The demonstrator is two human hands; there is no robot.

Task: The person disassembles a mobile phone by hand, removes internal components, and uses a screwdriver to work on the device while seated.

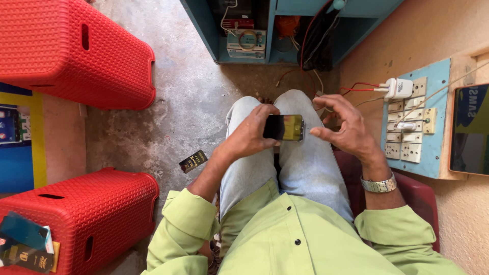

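A dark smartphone (284, 127) with a glossy screen hovers over my lap in light jeans. My left hand (249, 133) grips the phone's left end, thumb and fingers wrapped around it. My right hand (344, 127) is at the phone's right edge, fingers spread and curled, thumb and forefinger pinched near the corner. Whether anything small sits between those fingertips is too fine to see. A metal watch (379, 184) is on my right wrist.
Two red plastic stools (76, 51) (91, 214) stand at my left, the near one carrying small boxes (25, 244). A small dark packet (193, 161) lies on the concrete floor. A switchboard with a white charger (398, 88) is on the right wall, beside a tablet (471, 130).
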